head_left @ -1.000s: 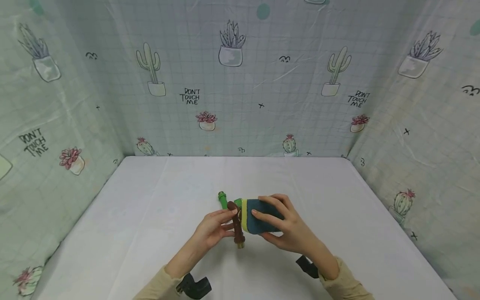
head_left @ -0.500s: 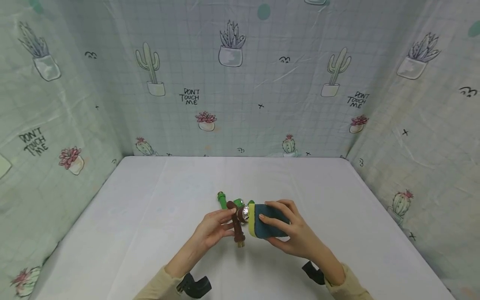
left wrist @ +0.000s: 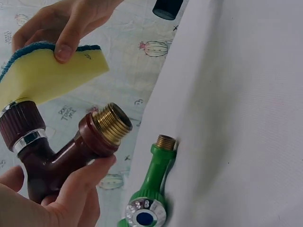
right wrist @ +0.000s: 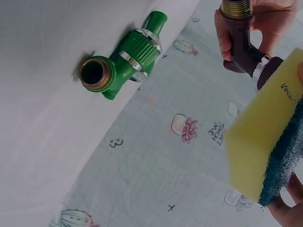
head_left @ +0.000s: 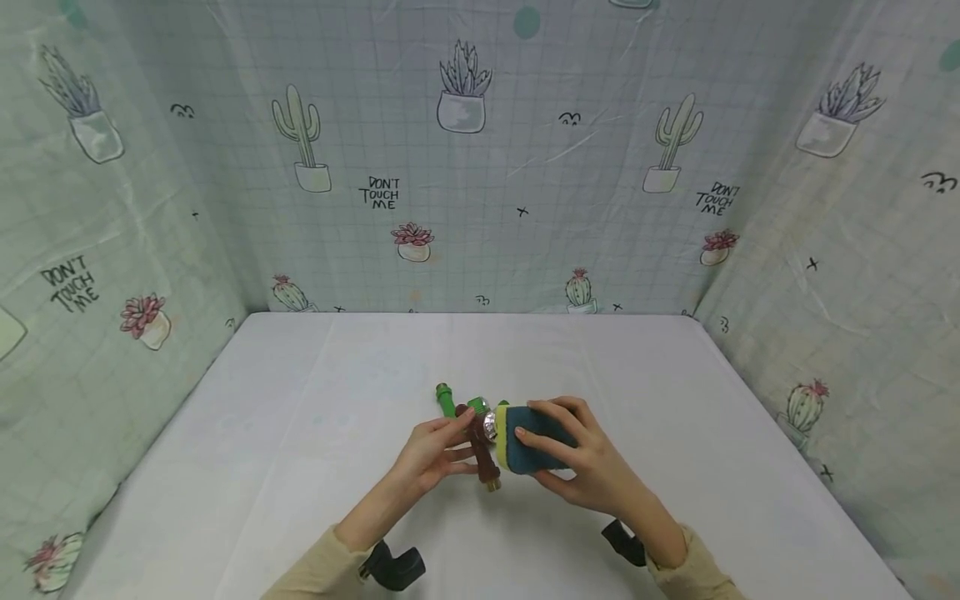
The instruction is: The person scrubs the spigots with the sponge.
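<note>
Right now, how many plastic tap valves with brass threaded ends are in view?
2. The dark brown plastic tap valve is held in the left hand, against the yellow-and-blue sponge. The green plastic tap valve lies on the white table.

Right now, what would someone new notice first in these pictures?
Probably the two hands meeting at the middle of the white table: the left hand grips a brown tap while the right hand holds a yellow and blue sponge against its knob. Just behind them a green tap lies on the table, and cactus-print cloth walls the scene.
</note>
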The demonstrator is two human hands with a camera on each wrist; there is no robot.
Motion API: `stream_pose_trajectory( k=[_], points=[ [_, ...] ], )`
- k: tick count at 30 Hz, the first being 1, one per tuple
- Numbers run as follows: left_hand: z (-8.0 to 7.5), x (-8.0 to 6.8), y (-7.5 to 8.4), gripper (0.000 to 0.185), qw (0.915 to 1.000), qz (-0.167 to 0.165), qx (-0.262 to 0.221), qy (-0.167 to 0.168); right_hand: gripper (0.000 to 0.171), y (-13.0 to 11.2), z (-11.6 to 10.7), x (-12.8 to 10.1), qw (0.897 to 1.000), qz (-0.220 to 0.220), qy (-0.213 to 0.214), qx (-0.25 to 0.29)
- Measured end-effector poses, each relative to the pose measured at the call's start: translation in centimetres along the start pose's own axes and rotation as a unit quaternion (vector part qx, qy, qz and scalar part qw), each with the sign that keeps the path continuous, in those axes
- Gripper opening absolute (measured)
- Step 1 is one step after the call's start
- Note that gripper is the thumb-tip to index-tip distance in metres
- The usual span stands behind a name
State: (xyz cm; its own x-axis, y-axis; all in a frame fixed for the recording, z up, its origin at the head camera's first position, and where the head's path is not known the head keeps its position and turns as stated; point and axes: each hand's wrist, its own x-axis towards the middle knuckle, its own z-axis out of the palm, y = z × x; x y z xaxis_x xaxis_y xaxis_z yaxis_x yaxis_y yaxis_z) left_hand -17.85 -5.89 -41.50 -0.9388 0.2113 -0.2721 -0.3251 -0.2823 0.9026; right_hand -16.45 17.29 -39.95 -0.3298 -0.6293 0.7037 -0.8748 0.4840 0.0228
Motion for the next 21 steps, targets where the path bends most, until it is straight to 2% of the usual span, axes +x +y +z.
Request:
stream_pose_trajectory(
  k=[3,10,16,21],
  points=[
    [0.2,0.2,-0.1,0.034,0.9999,-0.007,-0.001,0.015,0.042,-0.2,0.1,0.1,1.000,-0.007,-0.003,-0.004],
    [0.5,0.2,-0.5,0.043,0.9995,-0.009,0.008,0.029,0.042,-0.5,0.2,0.9,0.999,-0.029,0.000,-0.021],
    [0.7,0.1,-0.8,0.037,0.9990,-0.002,0.023,0.039,0.056,-0.6,0.2,2.0,0.997,-0.060,-0.006,-0.055],
    [0.7,0.0,-0.7,0.039,0.9986,-0.001,0.029,0.044,0.063,-0.7,0.2,2.4,0.994,-0.064,-0.005,-0.085]
  ],
)
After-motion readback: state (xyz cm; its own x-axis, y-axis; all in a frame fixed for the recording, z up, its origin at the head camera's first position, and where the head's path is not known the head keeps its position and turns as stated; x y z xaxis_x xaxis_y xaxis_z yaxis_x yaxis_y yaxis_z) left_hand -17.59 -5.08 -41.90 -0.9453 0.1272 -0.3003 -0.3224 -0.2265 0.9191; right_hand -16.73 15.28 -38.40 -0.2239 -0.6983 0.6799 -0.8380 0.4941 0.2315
